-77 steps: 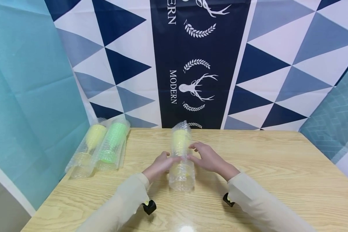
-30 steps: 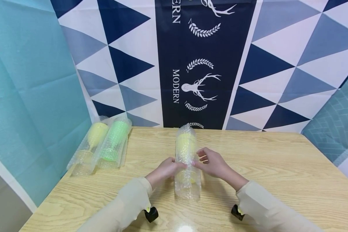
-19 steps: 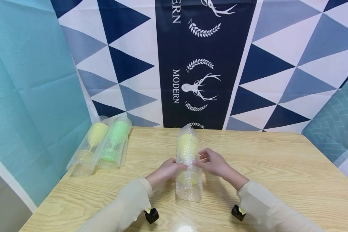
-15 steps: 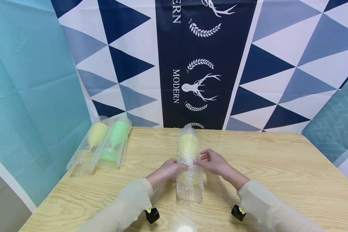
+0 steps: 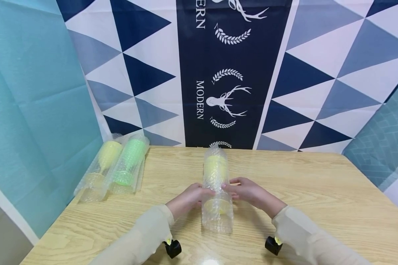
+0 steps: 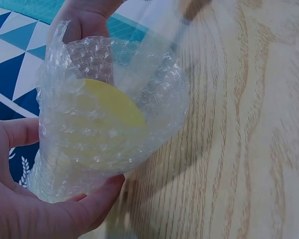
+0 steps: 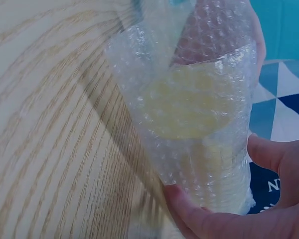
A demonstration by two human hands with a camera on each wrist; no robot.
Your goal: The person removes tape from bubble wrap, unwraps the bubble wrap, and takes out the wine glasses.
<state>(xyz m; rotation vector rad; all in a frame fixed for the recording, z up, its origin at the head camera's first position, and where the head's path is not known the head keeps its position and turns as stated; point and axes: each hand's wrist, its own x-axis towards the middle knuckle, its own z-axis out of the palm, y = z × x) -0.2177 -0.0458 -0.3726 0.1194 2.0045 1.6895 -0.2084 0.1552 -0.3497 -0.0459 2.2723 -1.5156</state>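
Observation:
A yellow goblet [image 5: 216, 167] in clear bubble wrap [image 5: 217, 224] lies lengthwise at the middle of the table, bowl towards the wall and foot towards me. My left hand [image 5: 190, 198] grips its left side, thumb on top and fingertips reaching underneath. From the right, my right hand [image 5: 252, 192] holds the same roll, with the thumb on top and the other fingers along its side. In the left wrist view the flat yellow foot [image 6: 114, 102] shows inside the wrap's loose end. The right wrist view shows the foot [image 7: 189, 107] through the plastic, with both hands around the roll.
At the table's left back edge lie two more wrapped goblets, one yellow [image 5: 109, 156] and one green [image 5: 132, 156], side by side. A patterned cloth wall [image 5: 152, 73] rises behind the wooden table [image 5: 302, 195], and a teal cloth [image 5: 36, 110] hangs at the left.
The wrapped goblet has come nearer to me and slightly right, both hands moving with it. My right fingers, lifted off its side before, now lie lower against it. The two goblets at left stay put.

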